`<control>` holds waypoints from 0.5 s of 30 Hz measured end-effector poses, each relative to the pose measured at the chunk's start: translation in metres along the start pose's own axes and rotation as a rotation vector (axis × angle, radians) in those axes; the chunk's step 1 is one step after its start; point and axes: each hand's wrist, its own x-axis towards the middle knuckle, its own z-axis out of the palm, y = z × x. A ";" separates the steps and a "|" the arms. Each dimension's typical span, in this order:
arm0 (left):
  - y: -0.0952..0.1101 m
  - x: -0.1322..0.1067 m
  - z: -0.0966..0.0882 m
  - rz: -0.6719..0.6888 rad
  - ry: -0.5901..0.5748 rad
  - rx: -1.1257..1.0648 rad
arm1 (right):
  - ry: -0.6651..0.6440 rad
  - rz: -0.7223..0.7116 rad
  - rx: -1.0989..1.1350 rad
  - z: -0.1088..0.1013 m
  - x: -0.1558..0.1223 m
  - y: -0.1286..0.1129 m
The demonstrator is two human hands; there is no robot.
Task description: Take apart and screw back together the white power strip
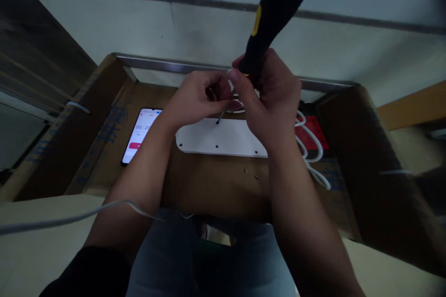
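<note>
Grasping the ridged black-and-yellow handle of a screwdriver (275, 18) in the right hand (272, 97), right of centre in the upper half of the frame, with the fingers curled in and the thumb pressed near its lower end. Pinching about the thin shaft with thumb and forefinger of the left hand (205, 97), close beside at upper centre; cannot tell how firmly, with the contact partly hidden. Leaning the shaft down to a dark hole along the upper edge of a white strip (219, 135), laid flat at mid-frame on brown cardboard (216, 188) and partly covered by the right hand and forearm. Can count three more dark holes along its lower edge, but can find no readable marking on its bare face.

Can read "00:20" on the lit phone (139, 134) at centre left, above a red button, with the rest of the screen too small or hidden by the left forearm. Can see blue printed characters on the cardboard at left and lower right, too blurred to make out. Near the strip's lower right, can spot two small screws (245, 171). Can follow a looped white cable (315, 141) at centre right, over a red item (311, 131).
</note>
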 end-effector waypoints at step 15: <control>-0.004 -0.004 -0.018 -0.318 -0.532 0.516 | 0.091 0.013 0.067 -0.003 0.001 0.002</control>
